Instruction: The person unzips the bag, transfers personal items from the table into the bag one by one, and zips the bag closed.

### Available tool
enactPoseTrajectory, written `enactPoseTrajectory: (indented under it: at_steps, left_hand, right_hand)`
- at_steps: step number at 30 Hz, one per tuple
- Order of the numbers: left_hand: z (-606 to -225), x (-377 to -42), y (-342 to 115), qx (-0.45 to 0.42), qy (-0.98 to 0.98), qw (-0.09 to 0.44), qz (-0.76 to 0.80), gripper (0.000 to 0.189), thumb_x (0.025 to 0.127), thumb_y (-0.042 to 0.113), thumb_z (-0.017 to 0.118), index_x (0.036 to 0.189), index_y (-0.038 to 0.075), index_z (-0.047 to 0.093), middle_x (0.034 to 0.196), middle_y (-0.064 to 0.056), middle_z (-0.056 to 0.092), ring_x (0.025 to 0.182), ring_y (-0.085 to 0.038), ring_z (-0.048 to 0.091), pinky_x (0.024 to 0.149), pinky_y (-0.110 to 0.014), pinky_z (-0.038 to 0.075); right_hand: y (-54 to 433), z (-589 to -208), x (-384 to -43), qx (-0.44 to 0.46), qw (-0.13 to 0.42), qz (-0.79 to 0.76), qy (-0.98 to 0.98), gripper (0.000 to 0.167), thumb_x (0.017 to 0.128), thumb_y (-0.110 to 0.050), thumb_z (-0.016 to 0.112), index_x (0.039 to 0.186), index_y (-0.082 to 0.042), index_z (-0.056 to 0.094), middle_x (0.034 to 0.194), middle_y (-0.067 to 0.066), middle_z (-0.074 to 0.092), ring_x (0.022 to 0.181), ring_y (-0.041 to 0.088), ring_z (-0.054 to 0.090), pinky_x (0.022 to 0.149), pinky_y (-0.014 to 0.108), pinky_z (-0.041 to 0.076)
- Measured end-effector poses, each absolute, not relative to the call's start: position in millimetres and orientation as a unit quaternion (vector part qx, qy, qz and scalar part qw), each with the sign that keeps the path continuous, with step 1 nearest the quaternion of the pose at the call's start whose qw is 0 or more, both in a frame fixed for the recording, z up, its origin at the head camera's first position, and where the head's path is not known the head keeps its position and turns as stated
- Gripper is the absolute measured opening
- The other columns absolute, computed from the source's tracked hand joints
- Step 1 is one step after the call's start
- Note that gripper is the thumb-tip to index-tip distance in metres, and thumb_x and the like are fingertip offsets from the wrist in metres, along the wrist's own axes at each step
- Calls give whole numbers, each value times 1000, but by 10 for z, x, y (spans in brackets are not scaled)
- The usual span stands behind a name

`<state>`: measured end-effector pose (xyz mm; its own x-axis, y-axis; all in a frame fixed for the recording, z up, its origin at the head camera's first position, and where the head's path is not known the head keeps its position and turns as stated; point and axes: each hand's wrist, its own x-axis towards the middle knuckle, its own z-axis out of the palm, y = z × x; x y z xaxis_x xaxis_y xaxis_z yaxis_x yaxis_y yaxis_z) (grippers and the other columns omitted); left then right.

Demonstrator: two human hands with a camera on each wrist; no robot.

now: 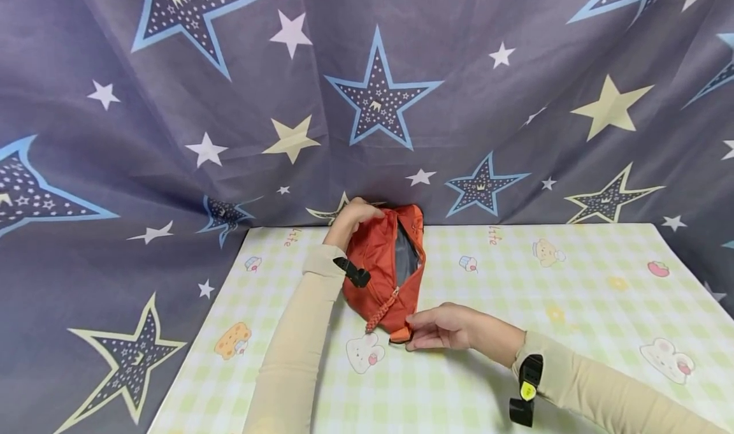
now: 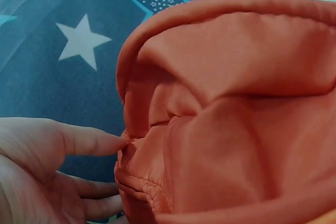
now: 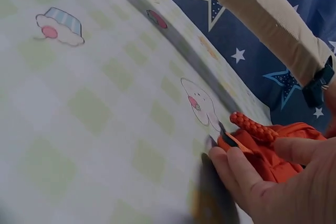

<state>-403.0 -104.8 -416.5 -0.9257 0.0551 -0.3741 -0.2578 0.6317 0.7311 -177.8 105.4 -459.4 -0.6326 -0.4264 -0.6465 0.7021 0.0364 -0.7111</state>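
Note:
A red-orange pouch bag [image 1: 373, 262], like a waist bag, stands at the table's far edge against the curtain. Its zipper is open along the right side, and grey lining [image 1: 406, 259] shows inside. From the zipper slider hangs a braided pull cord [image 1: 381, 311]. My left hand [image 1: 354, 218] grips the far end of the bag; in the left wrist view its thumb and fingers pinch the fabric edge [image 2: 123, 156]. At the near end, my right hand [image 1: 444, 327] pinches the corner beside an orange strap tab [image 1: 400, 336]. Palm-side fingers hide part of the bag in the right wrist view.
A light green checked cloth [image 1: 516, 370] with cartoon prints covers the table. Behind and to the left hangs a dark curtain [image 1: 487, 122] with stars. Black wrist straps [image 1: 352, 272] sit over both beige sleeves.

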Motion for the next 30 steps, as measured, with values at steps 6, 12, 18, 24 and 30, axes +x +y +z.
enactPoseTrajectory:
  at_steps: [6,12,18,24,30]
  left_hand:
    - [-3954,-3908,-1017,-100,895,199,385,69,93,29,71,146,-3,42,145,-18,50,117,-30,57,107,-45,52]
    - [-4233,-4166,-1065,-123,883,188,411,81,88,30,80,150,-2,37,149,-15,44,115,-24,50,104,-36,48]
    - [-4860,-4723,-1163,-125,884,153,424,69,77,39,90,119,-3,55,89,-7,57,69,-17,50,67,-30,46]
    - [-4515,-4278,-1070,-110,876,141,448,52,81,31,88,100,-6,57,80,-9,52,69,-21,47,72,-30,45]
    - [-4773,-4492,-1063,-117,882,122,440,66,78,23,90,128,-8,61,136,-17,60,117,-23,59,97,-32,55]
  right_hand:
    - [944,-4603,-1773,141,394,-682,600,20,99,-14,67,108,4,66,88,13,72,79,20,76,84,30,63]
    - [841,-4642,-1810,146,378,-682,609,14,97,-10,69,104,2,67,89,12,72,78,19,75,83,32,63]
    - [789,-4681,-1832,158,371,-684,608,11,96,-8,69,102,2,69,85,12,76,80,21,77,84,34,63]
    - [762,-4715,-1844,156,367,-679,617,12,97,-10,68,101,2,67,83,10,73,77,18,76,83,34,63]
    - [762,-4738,-1867,154,364,-683,614,12,96,-6,67,104,4,65,82,10,74,76,17,76,82,34,64]
